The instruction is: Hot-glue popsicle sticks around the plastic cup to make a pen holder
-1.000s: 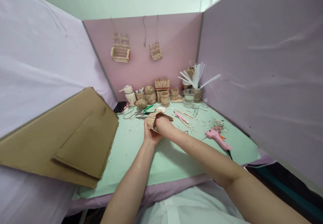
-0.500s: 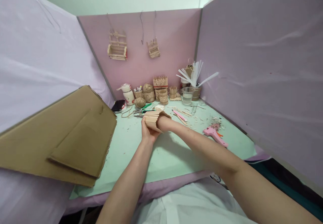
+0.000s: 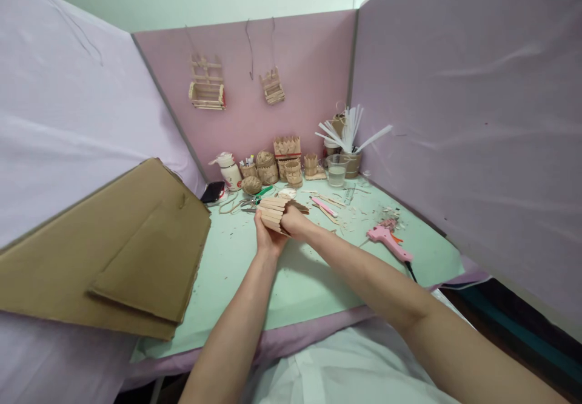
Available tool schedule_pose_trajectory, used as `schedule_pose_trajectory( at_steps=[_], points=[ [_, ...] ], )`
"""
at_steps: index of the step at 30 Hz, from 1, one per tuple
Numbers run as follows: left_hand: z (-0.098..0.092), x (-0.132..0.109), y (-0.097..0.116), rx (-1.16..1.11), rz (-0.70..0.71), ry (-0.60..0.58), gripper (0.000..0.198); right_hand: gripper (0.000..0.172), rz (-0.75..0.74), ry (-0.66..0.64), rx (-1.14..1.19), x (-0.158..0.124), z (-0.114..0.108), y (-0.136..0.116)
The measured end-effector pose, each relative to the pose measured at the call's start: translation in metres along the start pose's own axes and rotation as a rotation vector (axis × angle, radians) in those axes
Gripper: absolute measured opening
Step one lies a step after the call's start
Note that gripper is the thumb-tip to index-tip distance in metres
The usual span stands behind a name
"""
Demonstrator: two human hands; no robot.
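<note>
A round holder made of wooden craft sticks (image 3: 271, 212) lies on its side in the air above the table, its mouth turned to the right. My left hand (image 3: 268, 238) grips it from the left and below, thumb along the outer wall. Inside the mouth are the fingers of my right hand (image 3: 294, 222), hidden by the stick wall, so what they do in there does not show. Just behind the holder lie green-handled pliers (image 3: 254, 200), and a pink craft knife (image 3: 324, 206) rests to the right among loose sticks.
A pink glue gun (image 3: 390, 241) lies at the right beside scraps. Cardboard sheets (image 3: 136, 252) lean over the left side. Along the back stand a white bottle (image 3: 228, 170), twine balls (image 3: 251, 185), stick-covered cups (image 3: 293, 174), a cup of water (image 3: 336, 173) and white glue sticks (image 3: 352, 130).
My right hand has drawn back a little out of the holder's mouth, showing more of its back. My left hand keeps its hold. The view has shifted slightly.
</note>
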State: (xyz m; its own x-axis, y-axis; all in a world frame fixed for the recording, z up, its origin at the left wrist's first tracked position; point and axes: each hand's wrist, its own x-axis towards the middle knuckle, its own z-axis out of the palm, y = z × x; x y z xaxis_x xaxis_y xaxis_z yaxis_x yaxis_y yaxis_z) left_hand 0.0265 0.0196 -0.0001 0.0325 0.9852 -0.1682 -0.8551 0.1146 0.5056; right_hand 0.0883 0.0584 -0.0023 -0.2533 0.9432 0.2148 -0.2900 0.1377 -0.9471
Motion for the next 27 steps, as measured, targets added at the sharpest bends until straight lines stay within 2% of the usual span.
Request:
schedule_pose_trajectory(
  at_steps=[5,8,13,20,23,27],
  points=[
    [-0.004,0.003,0.004,-0.023,-0.023,-0.008,0.051,0.029,0.066,0.007,0.263,-0.006,0.008,-0.01],
    [-0.006,0.003,0.008,-0.019,-0.062,-0.041,0.055,0.03,0.126,-0.05,0.328,-0.014,0.004,-0.019],
    [-0.003,0.0,0.012,-0.007,-0.146,-0.045,0.055,0.029,0.206,-0.109,0.332,-0.026,-0.001,-0.033],
    [0.0,-0.001,0.017,0.008,-0.125,-0.036,0.052,0.02,0.202,-0.107,0.245,-0.045,0.008,-0.04],
    [-0.003,0.001,0.018,-0.002,-0.098,-0.007,0.052,0.02,0.202,-0.098,0.244,-0.045,0.008,-0.041],
    [-0.003,0.001,0.015,-0.032,-0.036,-0.015,0.052,0.028,0.176,-0.055,0.312,-0.033,0.007,-0.04]
  ],
)
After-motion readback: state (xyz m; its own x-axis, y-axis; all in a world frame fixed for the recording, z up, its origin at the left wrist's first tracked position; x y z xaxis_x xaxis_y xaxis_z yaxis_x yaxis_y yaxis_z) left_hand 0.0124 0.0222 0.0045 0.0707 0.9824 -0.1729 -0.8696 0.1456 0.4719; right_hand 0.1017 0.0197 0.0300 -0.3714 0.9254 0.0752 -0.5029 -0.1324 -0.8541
